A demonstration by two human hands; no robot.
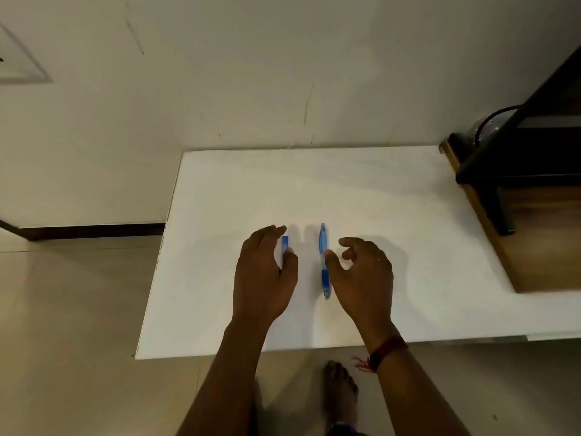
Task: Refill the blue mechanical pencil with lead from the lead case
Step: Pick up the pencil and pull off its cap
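Both hands hover low over the white table (377, 199), palms down, side by side and slightly apart. Left hand (264, 275) arches over the small blue lead case (285, 242): its fingers curve along the case's left side and hide that edge, and the thumb tip covers the case's near end. I cannot tell whether this is a real pinch or only a touch. Right hand (361, 272) has its fingers loosely curled and holding nothing, clear of the table, and its thumb tip meets the right side of the blue mechanical pencil (323, 247) about midway along the barrel. The pencil lies flat on the table between the two hands, lengthwise away from the person, darker blue grip and tip at the near end. Case and pencil lie parallel, near each other but not touching. A red thread band (385, 349) circles the right wrist. A dark wooden stand (518, 171) sits at the table's far right corner, and a bare foot (341, 388) shows on the floor below the table's near edge.
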